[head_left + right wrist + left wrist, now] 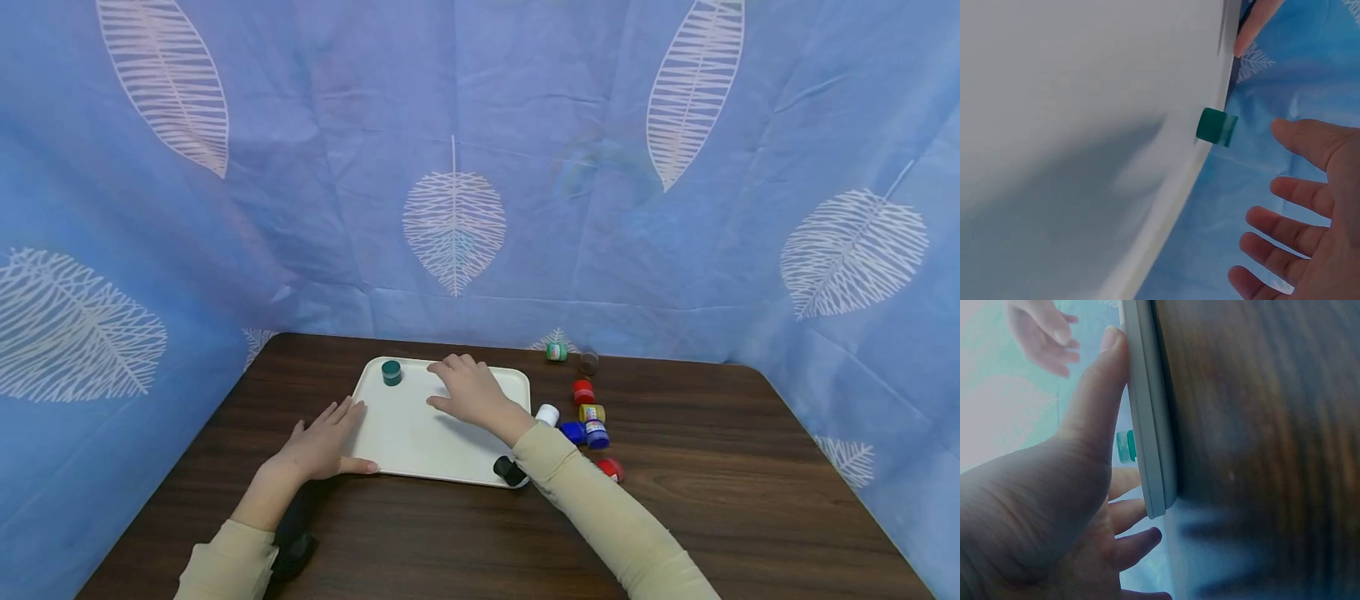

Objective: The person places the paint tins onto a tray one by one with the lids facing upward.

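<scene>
A cream rectangular tray [427,437] lies on the dark wooden table. Near its far left corner stands a small dark green jar [392,372], with a clear band at its top in the right wrist view. My left hand [318,446] rests at the tray's left end, its fingers spread along that side and the thumb [1100,381] at the near rim. Over the middle of the tray hovers my right hand [474,393], holding nothing, fingers loosely extended to the left. A black jar [510,472] sits at the tray's near right corner, beside the right forearm.
Right of the tray are a white jar [547,415], blue jars [573,432], a yellow jar [592,413], red jars [583,392], a light green jar [557,351] and a dark brown one [588,362]. A black object [292,557] lies by the left wrist. Leaf-patterned blue cloth [450,100] surrounds the table.
</scene>
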The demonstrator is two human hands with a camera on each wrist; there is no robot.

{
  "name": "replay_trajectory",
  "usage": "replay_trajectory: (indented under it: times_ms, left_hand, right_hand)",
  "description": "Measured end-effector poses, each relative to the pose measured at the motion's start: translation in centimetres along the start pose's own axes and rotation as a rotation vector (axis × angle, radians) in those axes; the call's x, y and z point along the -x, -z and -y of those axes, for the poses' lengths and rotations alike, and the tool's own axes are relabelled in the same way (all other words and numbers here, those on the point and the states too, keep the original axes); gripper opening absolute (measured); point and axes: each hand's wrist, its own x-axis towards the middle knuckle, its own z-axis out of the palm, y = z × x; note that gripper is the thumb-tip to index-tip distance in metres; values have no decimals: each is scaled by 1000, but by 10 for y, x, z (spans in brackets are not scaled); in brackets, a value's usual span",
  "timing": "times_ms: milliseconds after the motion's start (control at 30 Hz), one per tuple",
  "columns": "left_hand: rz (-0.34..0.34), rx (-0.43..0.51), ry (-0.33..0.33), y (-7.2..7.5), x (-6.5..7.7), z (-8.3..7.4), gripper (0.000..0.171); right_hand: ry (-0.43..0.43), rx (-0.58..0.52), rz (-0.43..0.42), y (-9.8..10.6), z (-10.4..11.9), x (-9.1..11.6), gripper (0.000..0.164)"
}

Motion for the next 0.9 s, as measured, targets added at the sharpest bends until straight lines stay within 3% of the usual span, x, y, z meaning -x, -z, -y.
replay_trajectory:
  times_ms: [333, 900]
  left_hand:
    - [4, 6, -11, 2, 0, 0, 115]
    - [18, 1, 2, 2, 1, -1, 112]
  right_hand:
    - [82, -16, -30, 19, -26, 43, 53]
    - [109, -76, -109, 39, -59, 107, 45]
